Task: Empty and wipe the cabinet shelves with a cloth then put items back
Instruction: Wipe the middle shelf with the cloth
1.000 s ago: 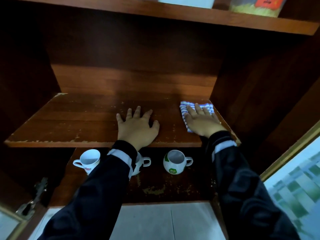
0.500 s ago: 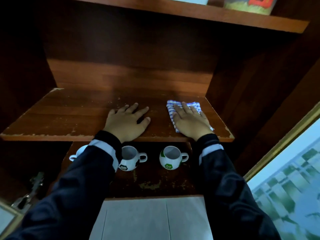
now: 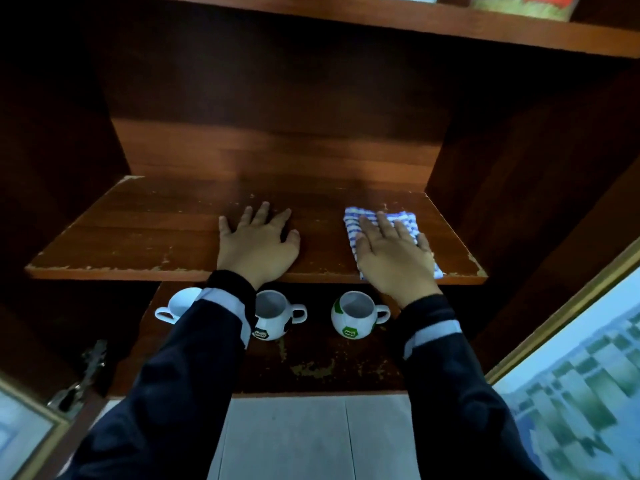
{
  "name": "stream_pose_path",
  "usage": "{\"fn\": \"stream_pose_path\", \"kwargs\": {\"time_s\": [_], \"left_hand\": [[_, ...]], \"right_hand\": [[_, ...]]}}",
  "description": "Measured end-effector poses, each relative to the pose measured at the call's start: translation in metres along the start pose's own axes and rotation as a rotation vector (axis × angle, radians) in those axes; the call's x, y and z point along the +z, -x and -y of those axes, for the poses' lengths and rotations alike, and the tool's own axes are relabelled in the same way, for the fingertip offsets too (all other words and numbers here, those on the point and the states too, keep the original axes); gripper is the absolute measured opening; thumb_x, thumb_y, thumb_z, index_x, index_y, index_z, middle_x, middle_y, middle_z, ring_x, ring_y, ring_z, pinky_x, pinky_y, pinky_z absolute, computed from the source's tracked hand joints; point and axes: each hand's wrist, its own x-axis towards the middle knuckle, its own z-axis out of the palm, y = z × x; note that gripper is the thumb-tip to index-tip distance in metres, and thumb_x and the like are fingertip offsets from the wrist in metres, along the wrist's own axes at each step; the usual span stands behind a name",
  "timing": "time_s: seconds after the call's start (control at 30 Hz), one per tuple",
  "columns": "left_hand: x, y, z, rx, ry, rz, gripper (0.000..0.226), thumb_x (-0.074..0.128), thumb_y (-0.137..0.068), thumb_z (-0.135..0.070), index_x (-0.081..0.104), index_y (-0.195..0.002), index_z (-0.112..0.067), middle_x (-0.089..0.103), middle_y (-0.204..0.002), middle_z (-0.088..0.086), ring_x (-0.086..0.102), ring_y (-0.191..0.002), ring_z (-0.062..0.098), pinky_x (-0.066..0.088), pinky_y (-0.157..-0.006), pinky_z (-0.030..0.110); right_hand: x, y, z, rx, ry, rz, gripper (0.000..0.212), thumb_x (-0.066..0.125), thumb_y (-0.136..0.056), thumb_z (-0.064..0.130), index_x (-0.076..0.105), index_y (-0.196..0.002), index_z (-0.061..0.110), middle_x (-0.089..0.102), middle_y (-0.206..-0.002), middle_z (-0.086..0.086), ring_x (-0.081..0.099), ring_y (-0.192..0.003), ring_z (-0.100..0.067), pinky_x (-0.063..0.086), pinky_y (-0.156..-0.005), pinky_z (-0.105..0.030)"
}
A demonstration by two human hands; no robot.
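Note:
The middle wooden shelf (image 3: 138, 233) of the cabinet holds nothing but my hands and a cloth. My left hand (image 3: 258, 242) lies flat on the shelf near its front edge, fingers spread. My right hand (image 3: 394, 254) presses flat on a blue-and-white striped cloth (image 3: 401, 220) at the shelf's right end. On the shelf below stand three round mugs: a white one (image 3: 180, 301) partly behind my left sleeve, a football-patterned one (image 3: 273, 315) and a green-and-white one (image 3: 353, 315).
The upper shelf (image 3: 381, 22) carries a colourful package (image 3: 519, 3) at the top right. The cabinet's side walls close in left and right. An open door (image 3: 571, 341) stands at the right, a hinge (image 3: 83, 375) at the lower left. A tiled wall (image 3: 294, 434) shows below.
My right hand with the cloth slid left and then back right along the shelf's right end. The left hand stayed flat in roughly the same place.

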Motion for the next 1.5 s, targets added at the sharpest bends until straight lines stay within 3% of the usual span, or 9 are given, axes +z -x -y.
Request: {"fn": "stream_pose_path", "kwargs": {"time_s": [0.2,0.47,0.73,0.97,1.23,1.5], "left_hand": [[-0.001,0.001,0.003,0.001,0.010,0.001,0.057,0.022,-0.102,-0.055,0.015,-0.156,-0.041,0.003,-0.167,-0.005,0.001,-0.153,0.022,-0.004,-0.120,0.056],[0.002,-0.001,0.003,0.005,0.014,-0.015,0.057,0.023,-0.101,-0.055,0.017,-0.156,-0.040,0.005,-0.166,-0.004,0.002,-0.153,0.022,-0.003,-0.120,0.056],[-0.001,0.001,0.001,0.003,0.014,-0.010,0.057,0.023,-0.101,-0.055,0.017,-0.156,-0.040,0.005,-0.166,-0.004,0.002,-0.153,0.023,-0.003,-0.120,0.056],[0.002,-0.001,0.002,0.007,0.022,-0.024,0.057,0.024,-0.101,-0.054,0.018,-0.156,-0.040,0.006,-0.166,-0.003,0.002,-0.153,0.023,-0.002,-0.120,0.057],[0.000,0.000,0.001,0.004,0.028,-0.016,0.057,0.023,-0.101,-0.055,0.017,-0.156,-0.040,0.006,-0.166,-0.004,0.001,-0.153,0.023,-0.003,-0.120,0.056],[0.002,-0.001,0.000,-0.004,0.051,-0.039,0.056,0.026,-0.100,-0.054,0.020,-0.155,-0.041,0.008,-0.166,-0.005,0.003,-0.153,0.022,-0.003,-0.120,0.056]], "right_hand": [[-0.004,-0.038,0.025,-0.015,-0.016,0.081,0.055,0.014,-0.103,0.045,0.007,-0.156,0.031,-0.004,-0.164,0.003,-0.002,-0.150,-0.024,0.000,-0.119,-0.052],[0.001,-0.003,0.014,-0.091,-0.012,0.021,0.052,0.014,-0.103,0.046,0.009,-0.154,0.039,-0.001,-0.163,0.011,-0.001,-0.150,-0.016,-0.001,-0.120,-0.044],[-0.005,-0.046,0.027,-0.058,-0.030,0.097,0.053,0.014,-0.104,0.043,0.006,-0.156,0.033,-0.005,-0.164,0.006,-0.003,-0.150,-0.020,-0.001,-0.120,-0.050],[0.003,-0.017,0.022,-0.095,0.002,0.031,0.052,0.012,-0.104,0.045,0.007,-0.155,0.037,-0.002,-0.164,0.008,-0.001,-0.150,-0.017,-0.001,-0.119,-0.046],[-0.008,-0.068,0.034,-0.057,-0.019,0.133,0.053,0.014,-0.104,0.043,0.005,-0.156,0.033,-0.006,-0.164,0.005,-0.004,-0.150,-0.021,-0.002,-0.119,-0.051],[0.004,-0.044,0.037,-0.071,0.016,0.066,0.054,0.013,-0.104,0.042,0.006,-0.156,0.030,-0.003,-0.164,0.002,-0.001,-0.150,-0.023,0.000,-0.119,-0.049]]}}
